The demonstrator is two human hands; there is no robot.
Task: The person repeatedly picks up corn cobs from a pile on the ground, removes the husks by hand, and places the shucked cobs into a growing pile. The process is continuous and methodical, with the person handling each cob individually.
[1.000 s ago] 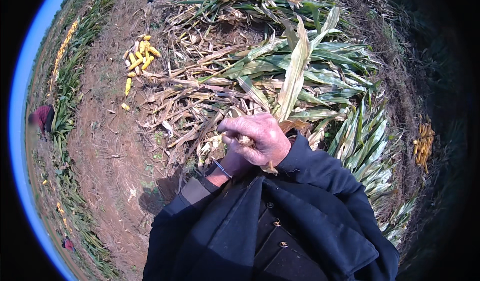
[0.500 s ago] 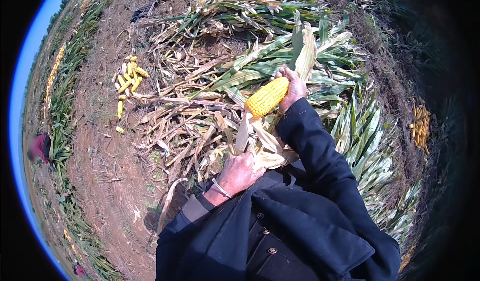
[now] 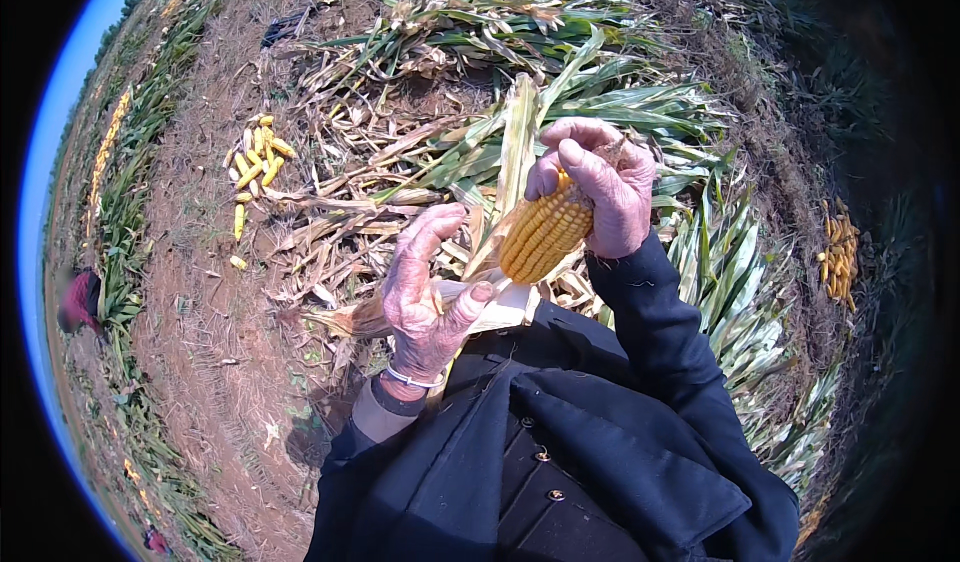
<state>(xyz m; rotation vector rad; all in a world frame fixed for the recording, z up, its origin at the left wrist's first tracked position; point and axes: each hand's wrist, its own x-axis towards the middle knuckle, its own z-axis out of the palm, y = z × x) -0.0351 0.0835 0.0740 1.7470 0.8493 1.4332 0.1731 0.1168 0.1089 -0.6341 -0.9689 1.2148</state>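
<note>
An ear of corn (image 3: 545, 239) with bare yellow kernels hangs tilted in front of my dark coat. My right hand (image 3: 618, 187) is closed round its upper end, thumb and fingers curled over it. Pale husk leaves (image 3: 508, 307) spread out from the lower end of the ear. My left hand (image 3: 422, 297) is left of the ear, thumb and fingers spread apart. A dry brown husk (image 3: 355, 319) shows just behind that hand; whether the two touch, I cannot tell.
Cut corn stalks (image 3: 560, 12) lie ahead and along the right. Husked ears form a small pile (image 3: 262, 157) on the soil at left, and another pile (image 3: 840, 252) lies far right. A person (image 3: 80, 300) in red and dark clothing is at the far left.
My left hand has let go of the husk and opened, rising to the left. The right hand has shifted right and lower over the ear's upper end, and the ear stands more upright.
</note>
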